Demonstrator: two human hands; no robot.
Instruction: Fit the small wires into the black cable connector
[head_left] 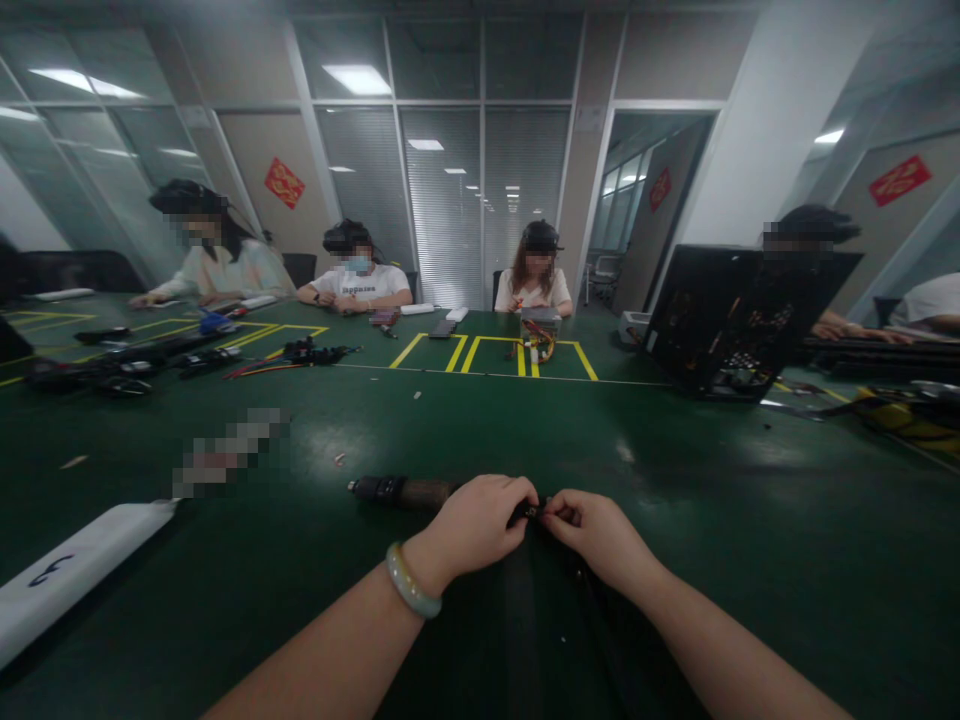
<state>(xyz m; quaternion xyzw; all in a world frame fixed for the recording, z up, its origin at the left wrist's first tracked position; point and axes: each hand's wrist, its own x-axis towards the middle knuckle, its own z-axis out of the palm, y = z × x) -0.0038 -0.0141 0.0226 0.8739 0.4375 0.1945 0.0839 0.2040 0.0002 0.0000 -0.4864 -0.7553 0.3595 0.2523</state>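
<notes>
A dark, slim cylindrical tool with a narrow metal tip, resembling an electric screwdriver, lies on the green table with its tip to the left. My left hand, with a bangle at the wrist, is closed over its right end and hides part of it. Close by, the fingertips of my right hand pinch together at a small black end piece that sticks out from the left fingers. What the right fingers grip is too small to make out. A dark cable-like strip runs toward me below the right hand.
On the left lies a white power strip-like bar marked with a 3. Bundles of wires sit farther back. A black computer case stands at the right. Several people sit across the green table, which has yellow tape markings.
</notes>
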